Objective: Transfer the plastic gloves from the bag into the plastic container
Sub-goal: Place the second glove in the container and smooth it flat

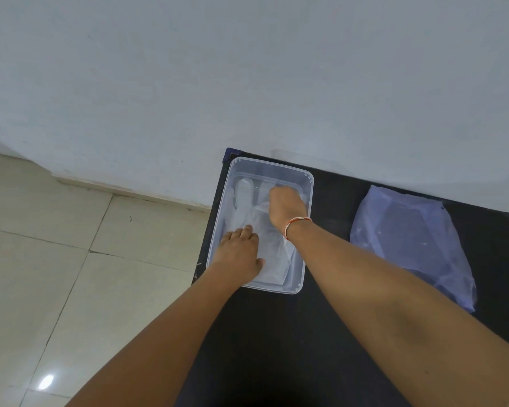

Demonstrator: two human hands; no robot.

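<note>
A clear rectangular plastic container (305,183) stands at the far left corner of a black table (291,333). Thin see-through plastic gloves (244,198) lie flat inside it, fingers pointing away from me. My left hand (239,254) rests palm down on the cuff end of the gloves, fingers together. My right hand (285,205), with a red and white thread on the wrist, is curled over the finger end and pinches the glove plastic. A flat, bluish clear plastic bag (409,239) lies to the right of the container, apart from both hands.
A pale wall runs right behind the table's far edge. To the left, the table edge drops to a cream tiled floor (41,259). The near part of the black tabletop lies between my forearms.
</note>
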